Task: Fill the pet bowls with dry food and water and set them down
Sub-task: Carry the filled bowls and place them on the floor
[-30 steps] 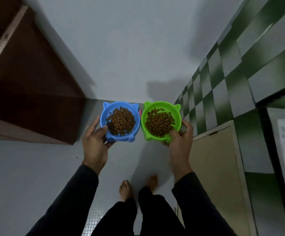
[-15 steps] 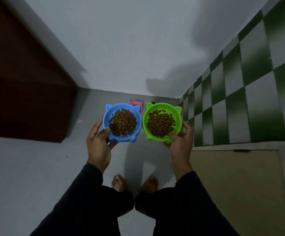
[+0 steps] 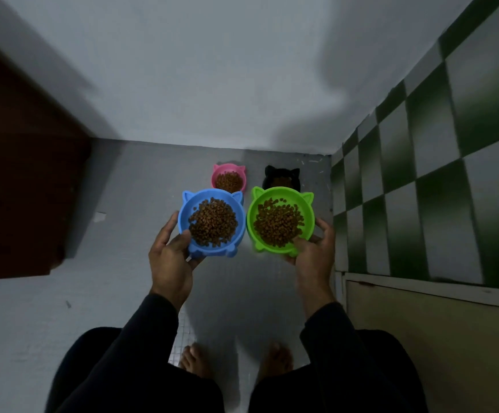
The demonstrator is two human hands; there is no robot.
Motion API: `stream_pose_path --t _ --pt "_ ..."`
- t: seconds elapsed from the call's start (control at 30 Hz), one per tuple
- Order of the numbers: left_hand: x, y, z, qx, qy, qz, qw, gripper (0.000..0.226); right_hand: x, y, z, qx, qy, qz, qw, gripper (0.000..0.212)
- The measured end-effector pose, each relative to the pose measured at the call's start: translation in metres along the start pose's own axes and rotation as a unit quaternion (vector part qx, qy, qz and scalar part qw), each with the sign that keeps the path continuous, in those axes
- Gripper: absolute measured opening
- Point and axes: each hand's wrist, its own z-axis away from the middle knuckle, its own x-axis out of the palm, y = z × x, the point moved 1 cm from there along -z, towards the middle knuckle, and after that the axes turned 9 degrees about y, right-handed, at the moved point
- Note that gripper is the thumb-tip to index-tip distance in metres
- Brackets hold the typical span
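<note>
The person stands barefoot on a grey tiled floor (image 3: 141,180) in a narrow corner, holding one cat-eared bowl in each hand at about the same height, the two rims nearly touching. The left hand (image 3: 169,260) grips the near edge of the blue bowl (image 3: 212,223), its thumb hooked over the rim and its fingers curled round the side and underneath. The right hand (image 3: 314,254) grips the green bowl (image 3: 280,219) the same way, thumb over the near rim and resting at the edge of the food, fingers wrapped round the outer wall. Both bowls carry a heap of brown dry kibble (image 3: 213,221) and are held roughly level. Beyond them, on the floor close to the white wall (image 3: 212,70), sit a pink bowl (image 3: 229,180) with kibble in it and, to its right, a black bowl (image 3: 281,176) half hidden behind the green one; its contents are too dark to tell. A green-and-white checked tile wall (image 3: 421,174) rises on the right, and a dark brown wooden door (image 3: 24,180) stands on the left. Dark sleeves cover both forearms.
</note>
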Motion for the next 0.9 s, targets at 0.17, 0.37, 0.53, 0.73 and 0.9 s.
stream_pose_path --t 0.17,0.37,0.53,0.73,0.9 --pt "0.007 -0.065 -0.060 -0.006 -0.006 0.000 1.000 0.050 0.015 0.060 -0.058 0.012 0.003 -0.010 1.000 0.064" --pt "0.014 -0.124 -0.116 -0.018 -0.001 0.003 1.000 0.050 0.031 0.118 -0.110 0.019 0.019 -0.012 1.000 0.060" --pt "0.018 -0.153 -0.152 -0.024 -0.002 0.007 1.000 0.049 0.042 0.148 -0.141 0.017 0.031 -0.004 0.999 0.061" --pt "0.026 -0.176 -0.183 -0.030 -0.003 0.007 1.000 0.050 0.052 0.173 -0.173 0.016 0.043 0.007 0.999 0.059" --pt "0.029 -0.189 -0.200 -0.037 0.001 0.008 0.999 0.051 0.054 0.186 -0.193 0.017 0.060 0.024 0.998 0.057"
